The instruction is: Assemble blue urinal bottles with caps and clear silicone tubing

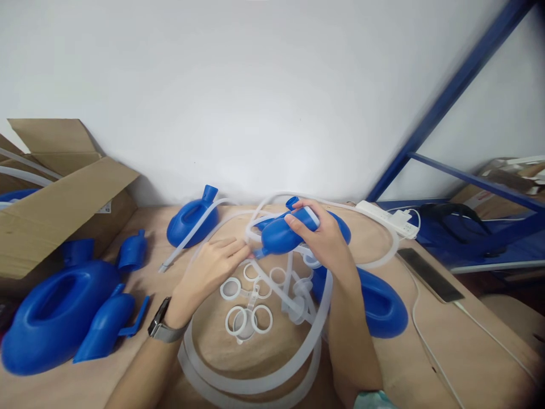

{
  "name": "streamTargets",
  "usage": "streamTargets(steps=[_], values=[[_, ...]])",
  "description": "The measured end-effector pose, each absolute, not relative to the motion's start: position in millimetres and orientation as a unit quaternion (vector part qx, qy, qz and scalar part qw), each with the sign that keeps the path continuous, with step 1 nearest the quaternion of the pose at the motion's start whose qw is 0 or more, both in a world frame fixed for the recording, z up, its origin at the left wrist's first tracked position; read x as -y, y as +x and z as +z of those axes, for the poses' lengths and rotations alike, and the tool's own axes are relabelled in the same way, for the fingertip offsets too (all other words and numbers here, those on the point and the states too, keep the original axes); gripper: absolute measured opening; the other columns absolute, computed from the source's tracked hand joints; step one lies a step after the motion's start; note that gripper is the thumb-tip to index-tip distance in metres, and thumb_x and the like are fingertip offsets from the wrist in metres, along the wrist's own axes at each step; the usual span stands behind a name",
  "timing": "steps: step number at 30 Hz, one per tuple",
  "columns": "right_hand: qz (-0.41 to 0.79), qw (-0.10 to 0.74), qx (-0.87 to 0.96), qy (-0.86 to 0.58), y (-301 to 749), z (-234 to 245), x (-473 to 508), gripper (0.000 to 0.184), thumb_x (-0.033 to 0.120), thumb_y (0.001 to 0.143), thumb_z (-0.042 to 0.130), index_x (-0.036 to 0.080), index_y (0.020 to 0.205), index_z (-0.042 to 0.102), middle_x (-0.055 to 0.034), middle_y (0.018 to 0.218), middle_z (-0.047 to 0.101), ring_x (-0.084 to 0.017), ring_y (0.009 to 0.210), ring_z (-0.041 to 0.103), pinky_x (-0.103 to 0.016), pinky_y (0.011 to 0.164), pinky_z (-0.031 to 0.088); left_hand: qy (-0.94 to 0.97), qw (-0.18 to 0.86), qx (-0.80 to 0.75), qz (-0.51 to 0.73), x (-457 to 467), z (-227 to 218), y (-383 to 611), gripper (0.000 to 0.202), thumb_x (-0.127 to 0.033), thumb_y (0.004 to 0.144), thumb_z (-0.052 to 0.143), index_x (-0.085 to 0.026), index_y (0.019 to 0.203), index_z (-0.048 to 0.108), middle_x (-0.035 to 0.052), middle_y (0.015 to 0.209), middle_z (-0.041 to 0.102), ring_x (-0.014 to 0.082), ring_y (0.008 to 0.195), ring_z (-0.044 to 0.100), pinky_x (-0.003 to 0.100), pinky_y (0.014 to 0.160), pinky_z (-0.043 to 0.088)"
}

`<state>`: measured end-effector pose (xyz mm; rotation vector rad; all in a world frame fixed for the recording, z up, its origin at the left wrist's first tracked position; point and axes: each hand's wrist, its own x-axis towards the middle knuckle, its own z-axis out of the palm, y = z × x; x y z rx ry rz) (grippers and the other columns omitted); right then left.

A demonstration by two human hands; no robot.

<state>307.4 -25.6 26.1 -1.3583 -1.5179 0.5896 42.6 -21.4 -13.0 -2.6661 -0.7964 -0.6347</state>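
Observation:
My right hand (326,230) wraps round a blue plastic funnel-shaped piece (279,234) with a white rim at its wide end. Its narrow tip points left and down. At that tip, my left hand (223,255) is closed, fingertips pinched together against the end of a translucent hose (270,281); whether tip and hose are joined is hidden. Below the hands lie several white rings and caps (261,319). Translucent stepped connectors (298,307) rest among the hose coils. Blue bottles with handles, one of them a bottle (381,304) beside my right forearm, lie behind and under the hands.
At left stand an open cardboard box (63,210), a large blue bottle (63,318) and loose blue spouts (106,326). Another blue bottle (191,221) sits near the wall. A power strip (385,218), a phone (430,275) with cable and a blue metal frame (451,74) are at right.

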Motion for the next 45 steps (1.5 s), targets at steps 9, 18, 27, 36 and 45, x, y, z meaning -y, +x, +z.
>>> streamTargets(steps=[9, 18, 27, 36, 45], values=[[0.203, 0.509, 0.623, -0.558, 311, 25, 26, 0.039, 0.057, 0.087, 0.073, 0.025, 0.11, 0.069, -0.004, 0.114, 0.074, -0.026, 0.099, 0.067, -0.037, 0.087, 0.05, -0.922, 0.134, 0.304, -0.197, 19, -14, 43, 0.015, -0.021, 0.111, 0.049, -0.018, 0.101, 0.06, 0.0026, 0.085, 0.067, 0.02, 0.074, 0.064, 0.034, 0.064, 0.04], [0.2, 0.506, 0.633, -0.551, 307, 26, 27, 0.038, 0.056, 0.089, 0.074, 0.026, 0.111, 0.07, -0.0036, 0.116, 0.075, -0.026, 0.103, 0.067, -0.038, 0.093, 0.051, -0.923, 0.122, 0.3, -0.208, 22, -16, 42, 0.013, -0.016, 0.109, 0.052, -0.018, 0.101, 0.062, 0.0007, 0.08, 0.064, 0.0201, 0.071, 0.061, 0.035, 0.064, 0.041], [0.154, 0.539, 0.65, -0.513, 304, 27, 29, 0.032, 0.049, 0.089, 0.076, 0.026, 0.109, 0.067, -0.0036, 0.113, 0.074, -0.027, 0.108, 0.068, -0.041, 0.101, 0.051, -0.871, 0.185, 0.293, -0.348, 13, -42, 48, 0.019, -0.011, 0.106, 0.051, -0.02, 0.112, 0.067, 0.0002, 0.075, 0.067, 0.0167, 0.066, 0.062, 0.033, 0.06, 0.039], [0.062, 0.549, 0.713, -0.432, 299, 29, 35, 0.028, 0.043, 0.09, 0.079, 0.028, 0.11, 0.065, -0.0032, 0.11, 0.074, -0.027, 0.106, 0.069, -0.043, 0.097, 0.054, -0.851, 0.239, 0.28, -0.374, 18, -33, 51, 0.015, -0.008, 0.103, 0.057, -0.019, 0.095, 0.062, -0.0023, 0.066, 0.061, 0.0157, 0.058, 0.053, 0.033, 0.056, 0.035], [0.05, 0.547, 0.717, -0.429, 303, 29, 36, 0.031, 0.046, 0.091, 0.08, 0.029, 0.112, 0.066, -0.0042, 0.112, 0.074, -0.028, 0.107, 0.069, -0.044, 0.098, 0.054, -0.86, 0.263, 0.286, -0.331, 22, -24, 51, 0.01, -0.011, 0.106, 0.056, -0.018, 0.102, 0.063, -0.0003, 0.071, 0.065, 0.0166, 0.061, 0.058, 0.033, 0.059, 0.039]])
